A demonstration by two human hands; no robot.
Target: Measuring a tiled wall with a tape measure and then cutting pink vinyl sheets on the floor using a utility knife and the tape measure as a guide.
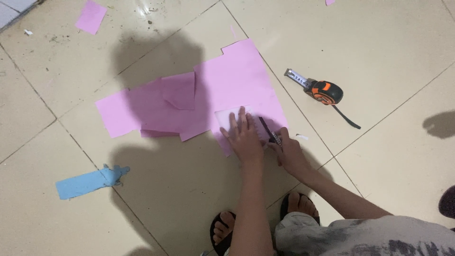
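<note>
Head view: left hand pressed flat, fingers spread, on pink paper; right hand grips a dark cutter.

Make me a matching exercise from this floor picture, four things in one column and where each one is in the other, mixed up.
Things:
1. tape measure
2. blue paper strip
3. left hand
4. right hand

Places:
A. pressing flat on a white card over the pink sheet
B. lower left, alone on the tiles
C. gripping a dark cutter
D. right of the pink sheet

Pairs: 1-D, 2-B, 3-A, 4-C
</note>
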